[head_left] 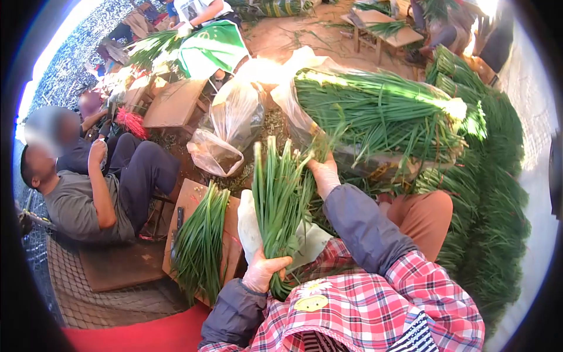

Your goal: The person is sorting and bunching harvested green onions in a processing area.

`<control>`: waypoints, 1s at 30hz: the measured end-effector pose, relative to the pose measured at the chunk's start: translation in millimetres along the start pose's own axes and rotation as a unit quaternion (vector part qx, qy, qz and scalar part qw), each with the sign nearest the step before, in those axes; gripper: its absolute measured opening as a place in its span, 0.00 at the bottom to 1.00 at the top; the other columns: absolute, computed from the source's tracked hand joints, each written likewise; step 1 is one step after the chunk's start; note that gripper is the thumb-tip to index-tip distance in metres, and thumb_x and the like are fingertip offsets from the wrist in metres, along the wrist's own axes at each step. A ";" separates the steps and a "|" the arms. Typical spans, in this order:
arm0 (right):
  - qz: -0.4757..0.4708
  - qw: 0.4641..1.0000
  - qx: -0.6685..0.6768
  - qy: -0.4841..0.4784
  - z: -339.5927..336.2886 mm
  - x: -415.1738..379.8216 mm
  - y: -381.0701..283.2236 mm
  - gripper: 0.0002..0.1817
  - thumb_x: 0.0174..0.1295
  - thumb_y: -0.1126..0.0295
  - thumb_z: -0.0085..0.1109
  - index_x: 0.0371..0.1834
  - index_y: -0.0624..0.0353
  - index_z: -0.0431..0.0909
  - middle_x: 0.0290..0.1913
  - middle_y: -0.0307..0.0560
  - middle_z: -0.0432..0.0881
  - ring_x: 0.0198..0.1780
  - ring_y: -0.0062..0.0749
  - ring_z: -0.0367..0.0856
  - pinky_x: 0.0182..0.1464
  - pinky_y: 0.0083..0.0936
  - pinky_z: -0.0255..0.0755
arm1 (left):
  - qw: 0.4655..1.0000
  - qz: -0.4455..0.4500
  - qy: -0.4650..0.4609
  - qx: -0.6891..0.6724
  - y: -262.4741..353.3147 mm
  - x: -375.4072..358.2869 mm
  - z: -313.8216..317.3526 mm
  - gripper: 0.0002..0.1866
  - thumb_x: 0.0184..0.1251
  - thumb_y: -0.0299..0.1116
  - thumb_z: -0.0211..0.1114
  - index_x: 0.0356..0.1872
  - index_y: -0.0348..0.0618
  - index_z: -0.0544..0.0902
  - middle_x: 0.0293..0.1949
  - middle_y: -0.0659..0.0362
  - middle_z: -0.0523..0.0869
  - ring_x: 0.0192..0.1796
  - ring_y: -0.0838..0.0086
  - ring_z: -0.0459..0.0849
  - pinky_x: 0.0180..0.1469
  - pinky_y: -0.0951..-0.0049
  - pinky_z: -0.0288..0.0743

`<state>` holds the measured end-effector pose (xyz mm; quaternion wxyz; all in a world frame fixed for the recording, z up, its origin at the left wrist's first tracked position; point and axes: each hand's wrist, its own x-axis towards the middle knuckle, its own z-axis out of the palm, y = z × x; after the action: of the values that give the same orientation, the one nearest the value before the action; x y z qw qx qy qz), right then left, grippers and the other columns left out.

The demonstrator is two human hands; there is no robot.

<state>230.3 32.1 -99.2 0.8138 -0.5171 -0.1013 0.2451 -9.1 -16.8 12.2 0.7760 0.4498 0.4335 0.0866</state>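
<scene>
A bunch of long green stalks (280, 199) stands over my lap, its pale ends pointing away from me. Around its lower, leafy part my left hand (267, 271) is closed. My right hand (324, 173) is at the bunch's upper right, near the pale ends, with fingers bent around some stalks; the fingertips are partly hidden. A white cloth (311, 243) lies under the bunch. Left of it, a second pile of green stalks (202, 246) rests on a small wooden board (234, 234), beside a dark-handled knife (180, 217).
A large heap of green stalks (375, 108) lies ahead to the right, partly in clear plastic. A plastic bag (226, 126) stands ahead. More bundles (498, 193) line the right side. People sit at the left, one in a grey shirt (79, 205); others work farther back near a wooden table (175, 104).
</scene>
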 end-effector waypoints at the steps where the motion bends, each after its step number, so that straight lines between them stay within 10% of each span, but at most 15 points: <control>1: 0.058 0.998 0.000 0.021 -13.6 14.5 15.8 0.17 0.56 0.72 0.60 0.49 0.66 0.74 0.38 0.47 0.81 0.38 0.35 0.81 0.39 0.33 0.75 | 0.999 -0.030 -0.011 -0.010 1.0 -5.0 -7.8 0.21 0.51 0.21 0.64 0.50 0.38 0.74 0.30 0.59 0.79 0.19 0.77 0.75 0.21 0.79 0.68; 3: 0.213 0.974 0.049 0.067 -20.2 10.4 -26.8 0.11 0.61 0.70 0.55 0.42 0.65 0.77 0.31 0.46 0.80 0.29 0.31 0.78 0.32 0.29 0.72 | 0.998 -0.050 -0.013 -0.034 -0.1 -17.3 -12.4 0.21 0.50 0.21 0.64 0.49 0.38 0.75 0.30 0.59 0.80 0.19 0.77 0.74 0.21 0.79 0.68; 7: -0.013 0.978 -0.202 0.048 -116.3 97.9 93.9 0.10 0.60 0.62 0.58 0.34 0.58 0.81 0.24 0.40 0.77 0.20 0.26 0.71 0.21 0.28 0.65 | 0.995 -0.100 -0.022 0.012 3.6 -33.0 -38.2 0.22 0.50 0.24 0.64 0.50 0.36 0.75 0.30 0.59 0.80 0.18 0.77 0.74 0.22 0.79 0.68; 8: 0.063 0.957 -0.283 0.016 -108.4 79.0 14.4 0.16 0.60 0.59 0.58 0.35 0.65 0.77 0.23 0.40 0.75 0.22 0.28 0.71 0.27 0.28 0.70 | 0.993 -0.112 -0.023 0.025 9.7 -38.1 -41.6 0.23 0.49 0.24 0.64 0.51 0.36 0.74 0.30 0.59 0.80 0.18 0.77 0.74 0.22 0.78 0.68; 9: 0.180 0.965 -0.090 0.167 -91.0 65.7 -27.2 0.14 0.61 0.61 0.56 0.36 0.63 0.77 0.21 0.40 0.73 0.20 0.28 0.69 0.23 0.29 0.67 | 0.996 -0.081 -0.004 0.032 21.6 -51.9 -40.0 0.23 0.48 0.26 0.64 0.50 0.36 0.75 0.29 0.58 0.80 0.17 0.75 0.74 0.21 0.77 0.69; 11: 0.045 0.962 -0.267 0.021 -132.9 96.4 -10.8 0.15 0.60 0.58 0.53 0.44 0.55 0.76 0.25 0.46 0.78 0.28 0.45 0.78 0.35 0.40 0.73 | 0.995 -0.091 0.010 0.026 12.2 -50.3 -62.5 0.23 0.47 0.26 0.65 0.49 0.36 0.76 0.29 0.58 0.81 0.16 0.75 0.75 0.21 0.77 0.69; 14: -0.078 0.722 -0.668 -0.166 -153.7 88.1 -4.1 0.16 0.58 0.61 0.52 0.46 0.54 0.76 0.34 0.58 0.82 0.39 0.58 0.79 0.45 0.47 0.71 | 0.996 -0.084 0.037 0.012 15.9 -54.1 -76.6 0.22 0.46 0.25 0.65 0.47 0.35 0.77 0.29 0.57 0.82 0.16 0.74 0.75 0.19 0.77 0.70; 18: 0.035 0.669 -0.718 -0.189 -208.7 90.3 -9.3 0.22 0.54 0.58 0.55 0.51 0.55 0.75 0.43 0.63 0.80 0.48 0.57 0.78 0.51 0.45 0.70 | 0.996 -0.041 0.064 0.036 30.1 -71.1 -89.0 0.21 0.47 0.23 0.63 0.47 0.33 0.76 0.27 0.56 0.81 0.15 0.75 0.74 0.18 0.76 0.69; 21: 0.119 0.424 -0.768 -0.465 -182.5 68.1 -11.6 0.34 0.50 0.50 0.61 0.59 0.54 0.71 0.49 0.62 0.79 0.53 0.53 0.76 0.55 0.39 0.70 | 0.997 -0.034 0.067 -0.007 34.6 -66.0 -93.7 0.20 0.48 0.23 0.62 0.47 0.35 0.75 0.26 0.57 0.80 0.15 0.75 0.73 0.18 0.76 0.69; 23: 0.142 0.515 -0.700 -0.473 -132.0 32.6 -40.6 0.51 0.48 0.42 0.64 0.71 0.57 0.54 0.61 0.66 0.69 0.61 0.53 0.70 0.64 0.31 0.62 | 0.996 -0.019 0.081 -0.028 40.1 -52.6 -76.1 0.19 0.49 0.24 0.62 0.46 0.36 0.75 0.26 0.58 0.79 0.14 0.75 0.73 0.18 0.76 0.68; 25: 0.283 0.787 -0.356 -0.416 -112.7 17.4 -30.0 0.54 0.52 0.43 0.62 0.74 0.56 0.42 0.66 0.63 0.63 0.68 0.50 0.62 0.68 0.37 0.54 | 0.995 0.005 0.102 0.006 40.6 -37.1 -60.5 0.18 0.50 0.25 0.61 0.45 0.37 0.75 0.25 0.59 0.78 0.15 0.77 0.72 0.19 0.77 0.67; 26: 0.331 0.842 -0.143 -0.401 -99.5 2.8 -28.1 0.58 0.51 0.38 0.60 0.75 0.49 0.31 0.70 0.63 0.55 0.71 0.57 0.53 0.70 0.48 0.47 | 0.994 0.023 0.107 0.028 37.1 -26.8 -53.0 0.19 0.50 0.26 0.59 0.46 0.35 0.75 0.25 0.58 0.77 0.15 0.78 0.71 0.19 0.78 0.66; 29: 0.391 0.838 0.127 -0.359 -45.8 -35.1 -19.8 0.59 0.49 0.33 0.58 0.74 0.35 0.27 0.74 0.58 0.45 0.73 0.58 0.42 0.68 0.64 0.32 | 0.991 0.084 0.096 0.032 24.9 6.9 -30.2 0.26 0.49 0.19 0.66 0.52 0.40 0.72 0.33 0.60 0.79 0.22 0.78 0.76 0.21 0.78 0.70; 30: 0.418 0.830 0.133 -0.344 -30.1 -45.7 -17.1 0.52 0.50 0.35 0.59 0.74 0.36 0.41 0.71 0.54 0.55 0.71 0.53 0.51 0.65 0.66 0.43 | 0.989 0.110 0.090 0.042 21.7 16.0 -21.8 0.27 0.48 0.18 0.66 0.54 0.41 0.71 0.34 0.60 0.80 0.24 0.79 0.77 0.21 0.79 0.71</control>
<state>208.7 -20.6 -93.3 0.6070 -0.2793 -0.1160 0.7349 -10.2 17.8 14.7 0.7001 0.5176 0.4526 0.1928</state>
